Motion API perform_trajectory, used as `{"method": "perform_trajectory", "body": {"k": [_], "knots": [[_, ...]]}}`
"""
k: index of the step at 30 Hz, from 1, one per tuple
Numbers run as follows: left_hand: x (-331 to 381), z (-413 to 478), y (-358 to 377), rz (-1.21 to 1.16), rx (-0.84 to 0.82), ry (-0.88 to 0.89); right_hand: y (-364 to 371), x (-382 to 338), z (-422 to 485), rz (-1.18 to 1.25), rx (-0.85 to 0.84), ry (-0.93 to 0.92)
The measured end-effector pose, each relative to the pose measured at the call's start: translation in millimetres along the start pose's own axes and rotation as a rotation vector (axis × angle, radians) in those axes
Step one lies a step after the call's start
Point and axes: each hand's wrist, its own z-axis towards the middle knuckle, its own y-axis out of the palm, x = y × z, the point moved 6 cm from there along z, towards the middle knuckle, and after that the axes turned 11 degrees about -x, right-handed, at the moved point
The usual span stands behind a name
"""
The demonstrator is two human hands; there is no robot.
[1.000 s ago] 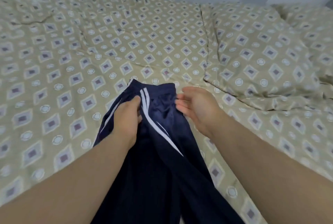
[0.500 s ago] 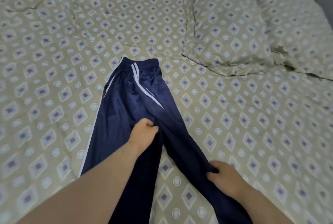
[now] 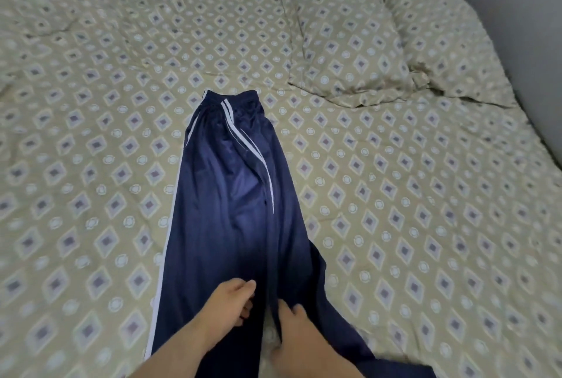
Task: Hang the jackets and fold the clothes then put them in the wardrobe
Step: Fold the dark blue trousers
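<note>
The right leg of the trousers [image 3: 231, 195] has been drawn in beside the left since a moment ago, the garment being laid lengthwise on the bed [image 3: 91, 165], its legs pinched by the left hand [image 3: 232, 301] and gripped by the right hand [image 3: 293, 327], both held close together.

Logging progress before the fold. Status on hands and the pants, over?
Left hand curled on the navy track pants, grip unclear; right hand pinches one leg. Pants flat on bed, unfolded. Pillows well clear.
</note>
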Motion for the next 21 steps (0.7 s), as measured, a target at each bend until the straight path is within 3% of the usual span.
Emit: {"method": "perform_trajectory", "body": {"k": [3,4,6,8,9,12,15,17,21], "knots": [[-19.8,-16.4,-23.7,-0.033,0.075,-0.025,47.5,-8.3,-0.5,0.329,-0.129,-0.024],[-26.3,-19.5,-30.7,-0.025,0.081,-0.038,50.0,-2.2,-2.3,0.472,-0.071,-0.031],[-41.9,-23.8,-31.1,0.013,0.036,-0.066,32.3,28.3,-9.1,0.574,0.229,0.003],[-53.9,-25.0,-13.7,0.037,-0.025,-0.084,9.6,66.3,-19.5,0.400,0.480,0.075],[-58.5,-24.5,-1.5,0.050,-0.042,-0.092,2.5,85.2,-22.6,0.285,0.522,0.127],[-72.5,-23.1,41.5,0.018,-0.051,-0.100,6.0,127.1,-19.3,0.071,0.380,0.207],[-85.2,-26.8,83.3,-0.083,-0.091,-0.154,19.0,141.6,-17.2,0.035,0.193,0.158],[-90.9,-29.8,97.5,-0.118,-0.084,-0.172,29.8,143.6,-15.3,0.199,0.055,0.102],[-92.8,-41.3,98.7,-0.313,-0.011,-0.195,60.0,138.2,-21.5,0.535,-0.192,0.205]]}}
